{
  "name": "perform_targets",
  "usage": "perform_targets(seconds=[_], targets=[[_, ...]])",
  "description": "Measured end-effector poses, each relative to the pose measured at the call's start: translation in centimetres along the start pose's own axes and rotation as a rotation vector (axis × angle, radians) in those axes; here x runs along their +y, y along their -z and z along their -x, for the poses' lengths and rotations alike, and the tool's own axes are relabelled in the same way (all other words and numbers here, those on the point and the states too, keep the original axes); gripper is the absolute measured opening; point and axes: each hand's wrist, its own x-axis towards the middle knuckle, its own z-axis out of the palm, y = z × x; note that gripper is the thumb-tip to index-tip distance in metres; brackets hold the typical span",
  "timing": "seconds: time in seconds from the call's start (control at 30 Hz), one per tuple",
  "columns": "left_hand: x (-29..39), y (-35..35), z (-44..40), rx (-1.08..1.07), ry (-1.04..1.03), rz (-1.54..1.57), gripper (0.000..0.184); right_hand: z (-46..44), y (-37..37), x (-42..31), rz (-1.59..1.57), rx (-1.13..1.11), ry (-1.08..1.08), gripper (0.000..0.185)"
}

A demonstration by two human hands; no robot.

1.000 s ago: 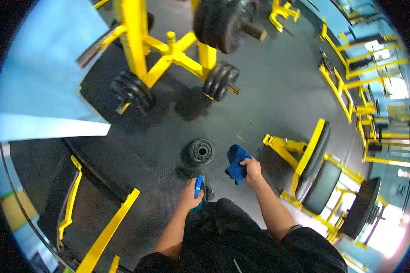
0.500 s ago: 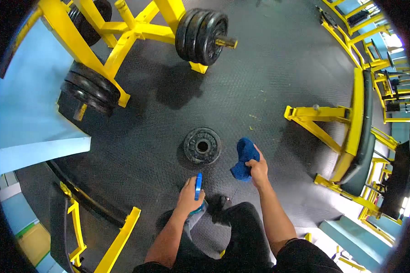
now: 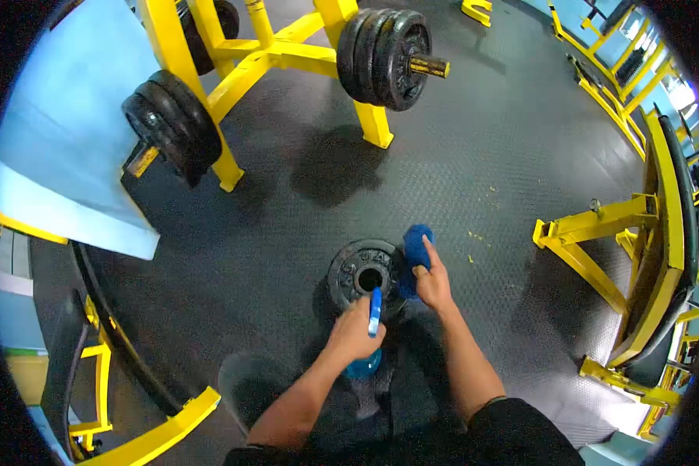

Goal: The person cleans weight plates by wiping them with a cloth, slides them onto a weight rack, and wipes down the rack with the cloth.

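Note:
A round black weight plate with a centre hole lies on the rubber floor in front of me. My left hand is closed around the neck of a spray bottle. Its blue trigger head points over the plate's near edge, and part of the blue-green bottle body shows below the hand. In my right hand is a dark blue cloth, bunched in the fingers at the plate's right edge. I cannot tell whether the cloth touches the plate.
A yellow rack loaded with black plates stands ahead to the left. On the right is a yellow-framed bench. Another yellow frame is at the lower left, near a pale blue wall.
Both hands have come closer to the weight plate. The spray bottle moved forward and right to its near edge, and the cloth is now beside it. The camera view has shifted.

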Motion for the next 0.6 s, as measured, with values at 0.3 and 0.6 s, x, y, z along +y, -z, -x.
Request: perform_targets(seconds=[0.3,0.6], targets=[[-0.3,10.1,0.1,0.065,-0.071,0.026,0.043,-0.2,-9.4,-6.7,0.635,-0.228,0.194,0.067],[-3.1,11.2,0.4,0.165,0.040,-0.030,0.050,4.1,0.6,-3.7,0.578,-0.930,0.734,0.057]])
